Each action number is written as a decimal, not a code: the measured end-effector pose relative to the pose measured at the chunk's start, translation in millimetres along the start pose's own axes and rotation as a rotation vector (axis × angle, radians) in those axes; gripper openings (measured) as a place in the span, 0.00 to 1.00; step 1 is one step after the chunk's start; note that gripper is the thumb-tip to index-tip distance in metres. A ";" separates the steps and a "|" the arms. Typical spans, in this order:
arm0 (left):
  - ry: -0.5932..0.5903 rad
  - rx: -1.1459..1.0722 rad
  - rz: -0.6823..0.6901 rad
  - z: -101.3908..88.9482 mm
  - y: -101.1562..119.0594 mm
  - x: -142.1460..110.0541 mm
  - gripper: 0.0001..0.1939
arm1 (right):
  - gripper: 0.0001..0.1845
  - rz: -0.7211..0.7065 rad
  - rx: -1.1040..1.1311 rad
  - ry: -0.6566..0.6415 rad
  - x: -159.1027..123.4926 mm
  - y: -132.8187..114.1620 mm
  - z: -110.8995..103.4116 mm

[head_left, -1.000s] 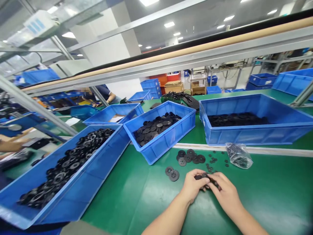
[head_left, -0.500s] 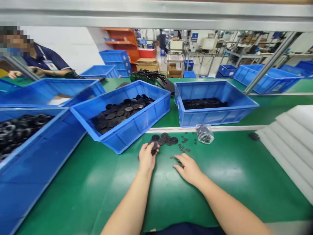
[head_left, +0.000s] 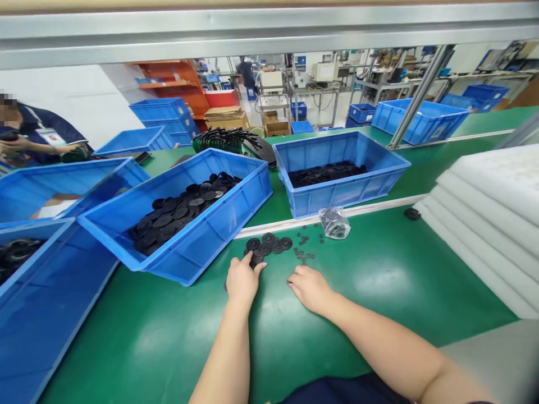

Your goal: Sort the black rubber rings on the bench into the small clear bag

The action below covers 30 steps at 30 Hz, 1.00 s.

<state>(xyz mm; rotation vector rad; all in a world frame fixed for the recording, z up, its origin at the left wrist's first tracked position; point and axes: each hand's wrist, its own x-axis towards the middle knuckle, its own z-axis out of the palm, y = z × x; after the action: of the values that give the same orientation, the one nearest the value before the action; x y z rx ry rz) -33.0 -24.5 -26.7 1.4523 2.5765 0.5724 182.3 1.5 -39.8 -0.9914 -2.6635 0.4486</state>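
Note:
My left hand (head_left: 242, 280) is at the near left edge of a small group of flat black discs (head_left: 268, 240). Its thumb and fingers curl around a black disc (head_left: 257, 257) low over the green surface, and a dark edge shows at the outer side of the palm. To the right, my right hand (head_left: 310, 287) has its fingers drawn together in a pinch. A tiny dark piece, seemingly a small black ring, shows at its fingertips. Several small black rings (head_left: 300, 253) lie scattered just beyond that hand, near a clear plastic bag (head_left: 334, 223) of small dark parts.
A blue bin (head_left: 177, 269) of black discs stands at left, another blue bin (head_left: 349, 191) behind the rings. White foam sheets (head_left: 484, 224) are stacked at right; one dark disc (head_left: 412, 214) lies beside them. A metal post (head_left: 423, 95) rises behind. A co-worker (head_left: 46, 134) is at far left.
My left hand has lowered its disc toward the group of discs. The fingers of my right hand, spread apart before, have closed together. The view has turned slightly right.

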 end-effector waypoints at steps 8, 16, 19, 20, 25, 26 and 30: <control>0.307 -0.176 0.151 -0.8 0.2 -2.4 0.22 | 0.06 0.028 0.156 0.101 1.9 3.1 -0.7; -0.194 -0.865 0.036 10.4 33.5 -33.6 0.21 | 0.07 0.018 0.311 0.429 6.4 5.3 -0.6; -0.339 -1.166 -0.050 16.8 45.7 -46.3 0.22 | 0.08 0.014 0.295 0.419 3.8 3.5 -5.4; -0.359 -1.231 -0.079 17.7 47.8 -48.1 0.22 | 0.09 0.011 0.291 0.412 2.9 3.4 -6.7; -0.471 -1.323 -0.150 12.5 50.2 -47.5 0.20 | 0.12 -0.003 0.294 0.422 2.5 7.8 -5.4; -0.492 -1.318 -0.148 10.7 50.7 -47.3 0.20 | 0.12 -0.002 0.295 0.430 2.7 8.7 -4.1; -0.513 -1.336 -0.141 6.8 53.6 -47.1 0.21 | 0.12 0.010 0.352 0.469 3.0 8.7 -1.8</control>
<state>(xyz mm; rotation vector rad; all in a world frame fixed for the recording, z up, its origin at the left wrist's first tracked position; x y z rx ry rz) 36.6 -37.6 -15.7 0.7362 1.2803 1.2934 185.9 10.1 -41.1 -0.8722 -2.0765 0.5800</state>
